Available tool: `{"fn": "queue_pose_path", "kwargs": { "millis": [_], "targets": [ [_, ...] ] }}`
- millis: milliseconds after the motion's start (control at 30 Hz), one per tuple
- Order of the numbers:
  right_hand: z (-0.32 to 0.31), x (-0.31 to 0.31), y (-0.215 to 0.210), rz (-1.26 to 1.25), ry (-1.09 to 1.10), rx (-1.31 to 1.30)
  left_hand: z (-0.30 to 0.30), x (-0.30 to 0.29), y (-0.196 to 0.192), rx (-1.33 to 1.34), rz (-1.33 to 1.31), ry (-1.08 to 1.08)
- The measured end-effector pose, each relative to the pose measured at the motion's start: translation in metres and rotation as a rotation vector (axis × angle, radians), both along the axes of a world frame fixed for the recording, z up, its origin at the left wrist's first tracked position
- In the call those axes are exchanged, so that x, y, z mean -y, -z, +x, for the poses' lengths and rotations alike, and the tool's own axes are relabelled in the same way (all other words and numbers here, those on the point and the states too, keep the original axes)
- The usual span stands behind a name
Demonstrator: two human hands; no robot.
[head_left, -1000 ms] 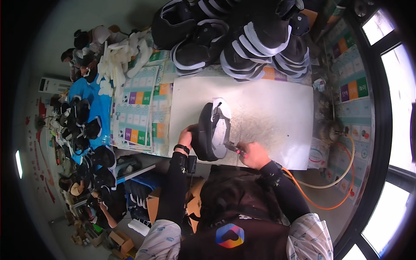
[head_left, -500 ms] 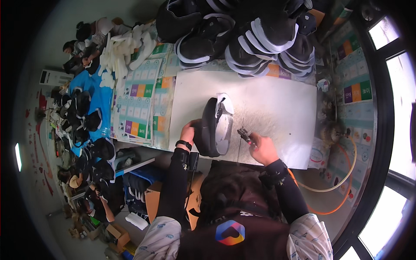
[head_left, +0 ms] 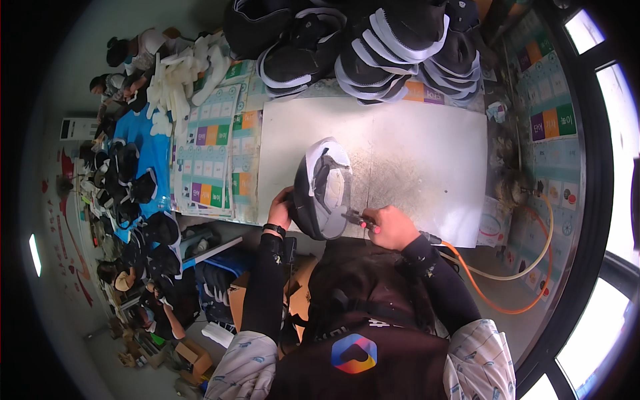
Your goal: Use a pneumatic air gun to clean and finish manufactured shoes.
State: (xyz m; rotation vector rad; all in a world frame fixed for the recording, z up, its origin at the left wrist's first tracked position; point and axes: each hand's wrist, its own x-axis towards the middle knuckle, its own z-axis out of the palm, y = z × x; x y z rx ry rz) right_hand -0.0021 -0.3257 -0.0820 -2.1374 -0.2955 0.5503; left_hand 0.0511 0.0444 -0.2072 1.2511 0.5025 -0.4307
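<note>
A black shoe upper with a pale grey edge stands tilted over the white board, its underside and light inner part turned to the right. My left hand is closed around its black outer side, the fingers partly hidden behind it. In my right hand is a small dark spray gun with pinkish-red parts. Its tip sits close to the lower right edge of the upper; whether they touch I cannot tell. An orange hose runs out from beside my right wrist.
Black shoe uppers with grey edges are piled at the board's far side. The white board carries brownish speckles. White foot-shaped forms lie at far left, near a blue sheet with more shoes. Other people sit further left.
My left hand has shifted slightly left and tilted the upper, turning its inside further into view. My right hand has brought the spray gun left and down, to the upper's lower edge.
</note>
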Motion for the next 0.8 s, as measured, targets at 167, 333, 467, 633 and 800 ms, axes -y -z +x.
{"fn": "queue_pose_path", "kwargs": {
  "millis": [167,333,467,633,800],
  "targets": [
    [-0.002,-0.007,-0.006,-0.015,0.058,0.041,0.008,0.002,0.000,0.065,0.035,0.043],
    [-0.015,-0.004,0.009,0.026,0.009,0.038,0.001,0.006,-0.007,0.096,0.082,0.048],
    [-0.016,0.002,-0.008,-0.050,0.273,0.094,-0.007,0.014,-0.011,0.142,0.100,0.034],
    [-0.030,0.003,0.010,-0.075,0.023,-0.056,-0.007,0.015,-0.020,0.145,0.043,0.040],
    [-0.030,0.013,0.000,0.093,0.021,-0.210,0.011,-0.011,-0.028,-0.007,-0.019,0.162]
  ]
}}
